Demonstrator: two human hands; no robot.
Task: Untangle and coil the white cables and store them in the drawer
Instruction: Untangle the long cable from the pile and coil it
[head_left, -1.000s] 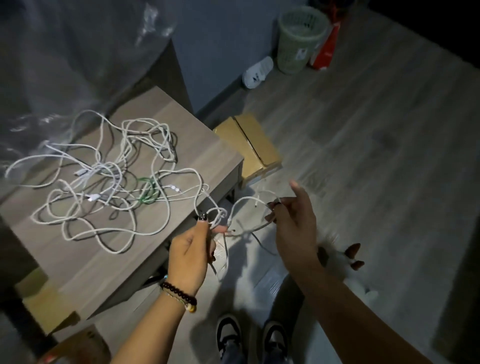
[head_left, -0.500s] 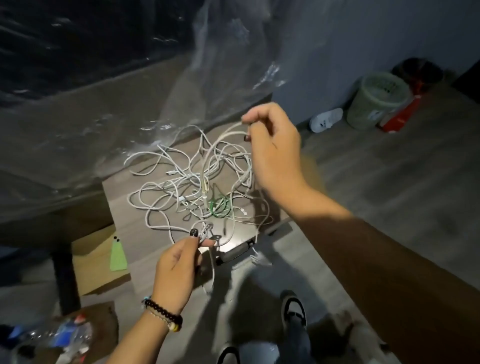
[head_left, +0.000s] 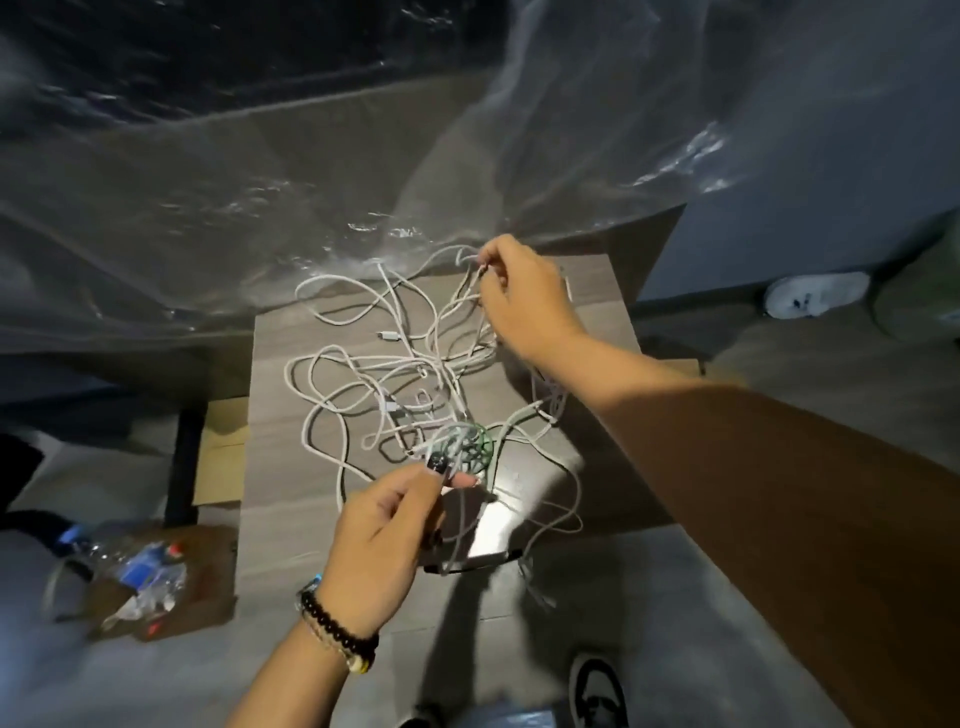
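Litter first, well out to the left of the left hand: crushed plastic bottles (head_left: 124, 566) on a flat piece of brown cardboard (head_left: 171, 587) on the floor. Nearer that hand, a dark table leg (head_left: 183, 467) and more cardboard behind it.

Left hand (head_left: 379, 551), beaded bracelet at the wrist, held low over the near part of the table. Thumb and forefinger pinch a white strand close to its end, other fingers curled loosely beneath. Likely reason: it anchors one end so the line can be followed back through the knot.

Between the two hands: white cables (head_left: 374, 374), a loose tangle of overlapping loops spread on the wooden tabletop (head_left: 280, 499), several plug ends showing. A small green wire coil (head_left: 470, 447) sits in the tangle just beyond the left fingertips. Some strands spill over the near edge and hang toward the floor. Nothing coiled yet by the look of it; untangling seems at an early stage.

Right hand (head_left: 524, 306), reached across to the far side of the pile, fingers closed on a strand and lifting it clear of the heap. Judged purpose: tensioning the line against the left hand's pinch to see where it crosses others.

Drawer: a dark slot under the table edge below the left hand may be it; cannot tell.

Room: dim, grey plank floor (head_left: 779, 597), clear plastic sheeting (head_left: 311, 182) draped beyond both hands. Far right of the right hand, a white slipper (head_left: 815, 293) by the wall.
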